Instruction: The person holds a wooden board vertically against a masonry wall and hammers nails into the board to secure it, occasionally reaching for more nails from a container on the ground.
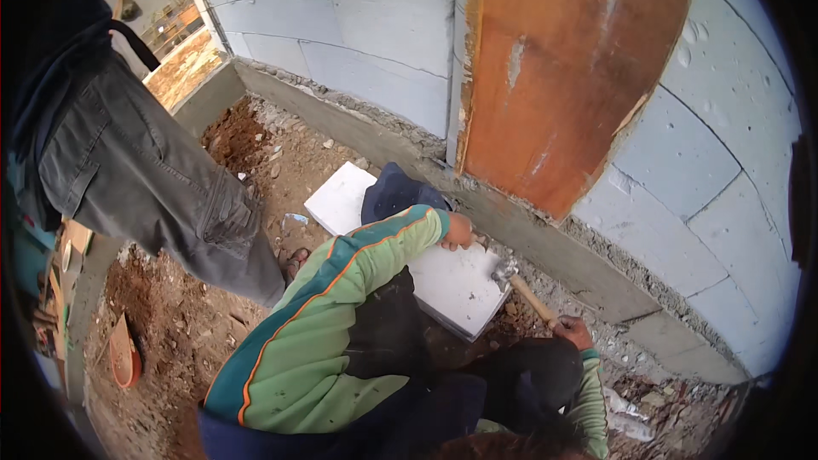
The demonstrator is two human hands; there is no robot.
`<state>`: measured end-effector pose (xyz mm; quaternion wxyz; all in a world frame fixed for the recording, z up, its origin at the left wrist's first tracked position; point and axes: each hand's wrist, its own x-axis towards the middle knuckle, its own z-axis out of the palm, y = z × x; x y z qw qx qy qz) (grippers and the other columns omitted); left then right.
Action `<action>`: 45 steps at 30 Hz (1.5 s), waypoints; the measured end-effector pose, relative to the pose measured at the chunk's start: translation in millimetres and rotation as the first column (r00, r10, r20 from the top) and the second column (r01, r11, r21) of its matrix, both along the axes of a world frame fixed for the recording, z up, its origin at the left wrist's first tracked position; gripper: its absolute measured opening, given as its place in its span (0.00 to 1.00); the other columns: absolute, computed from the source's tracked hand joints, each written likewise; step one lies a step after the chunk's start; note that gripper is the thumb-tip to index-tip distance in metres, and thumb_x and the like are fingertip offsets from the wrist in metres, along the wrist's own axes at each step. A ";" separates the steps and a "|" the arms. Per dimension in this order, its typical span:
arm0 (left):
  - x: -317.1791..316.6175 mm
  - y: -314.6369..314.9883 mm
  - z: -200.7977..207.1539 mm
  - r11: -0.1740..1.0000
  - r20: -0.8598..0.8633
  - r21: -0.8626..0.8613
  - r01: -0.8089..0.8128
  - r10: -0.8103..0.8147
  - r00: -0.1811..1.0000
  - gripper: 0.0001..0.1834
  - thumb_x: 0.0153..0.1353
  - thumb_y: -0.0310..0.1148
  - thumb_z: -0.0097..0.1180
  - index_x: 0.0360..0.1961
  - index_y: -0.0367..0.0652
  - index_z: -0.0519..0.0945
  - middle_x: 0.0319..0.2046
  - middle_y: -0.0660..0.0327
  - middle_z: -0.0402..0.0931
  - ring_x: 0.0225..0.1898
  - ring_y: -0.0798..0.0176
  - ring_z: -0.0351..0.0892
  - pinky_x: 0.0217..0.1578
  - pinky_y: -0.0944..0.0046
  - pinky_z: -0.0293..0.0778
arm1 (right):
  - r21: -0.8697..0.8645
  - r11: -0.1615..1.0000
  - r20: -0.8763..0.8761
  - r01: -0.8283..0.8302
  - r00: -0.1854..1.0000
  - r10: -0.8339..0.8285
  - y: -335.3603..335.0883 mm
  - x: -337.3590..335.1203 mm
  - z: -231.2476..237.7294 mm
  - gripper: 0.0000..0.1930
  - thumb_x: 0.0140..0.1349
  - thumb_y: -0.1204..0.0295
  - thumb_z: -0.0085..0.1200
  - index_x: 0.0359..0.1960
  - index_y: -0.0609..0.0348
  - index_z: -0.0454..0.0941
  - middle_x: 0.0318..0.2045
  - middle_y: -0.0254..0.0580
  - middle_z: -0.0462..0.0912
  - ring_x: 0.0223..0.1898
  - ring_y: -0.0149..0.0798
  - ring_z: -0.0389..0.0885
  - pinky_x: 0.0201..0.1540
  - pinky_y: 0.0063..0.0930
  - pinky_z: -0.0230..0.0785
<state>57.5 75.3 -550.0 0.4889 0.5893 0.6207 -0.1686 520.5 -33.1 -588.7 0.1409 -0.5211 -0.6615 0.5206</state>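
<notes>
My right hand is wrapped round the wooden handle of a hammer. The metal head is over the right side of a white block lying on the ground. At the block's far edge, close to the hammer head, my left hand is closed, fingers curled. A small thing seems to stick out of it toward the hammer, too small to name. Green sleeves with teal and orange stripes cover my arms. A dark blue cloth-like thing shows beyond my left forearm, partly over a white slab.
On the left stands another person in grey trousers. A pale block wall with a brown wooden panel rises ahead, above a rough concrete ledge. An orange scoop-shaped thing lies on the rubble-strewn dirt.
</notes>
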 end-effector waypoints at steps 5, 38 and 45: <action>-11.5 -41.9 -6.9 0.876 0.181 0.455 0.160 -0.267 0.947 0.16 0.56 0.37 0.61 0.37 0.33 0.77 0.32 0.48 0.78 0.34 0.52 0.76 0.39 0.52 0.70 | 0.109 0.989 0.305 0.097 0.944 -0.126 -8.2 51.1 16.5 0.18 0.60 0.58 0.61 0.30 0.64 0.80 0.18 0.42 0.79 0.21 0.37 0.79 0.28 0.37 0.69; 9.6 -46.6 51.1 0.715 -0.116 0.512 0.475 -0.491 0.864 0.28 0.61 0.47 0.63 0.55 0.37 0.78 0.44 0.44 0.83 0.44 0.41 0.83 0.45 0.51 0.77 | -0.005 0.448 0.480 0.894 0.395 -0.784 -212.0 5.9 -272.2 0.11 0.67 0.70 0.52 0.46 0.58 0.82 0.37 0.58 0.86 0.43 0.57 0.86 0.44 0.47 0.78; 18.4 -37.3 55.9 0.597 0.004 0.788 0.149 -0.248 0.969 0.41 0.60 0.46 0.64 0.71 0.41 0.63 0.64 0.43 0.69 0.48 0.41 0.80 0.53 0.48 0.75 | -0.056 0.528 0.618 0.848 0.445 -0.648 -236.1 9.8 -260.8 0.11 0.68 0.70 0.51 0.48 0.59 0.80 0.40 0.55 0.85 0.45 0.53 0.84 0.47 0.45 0.76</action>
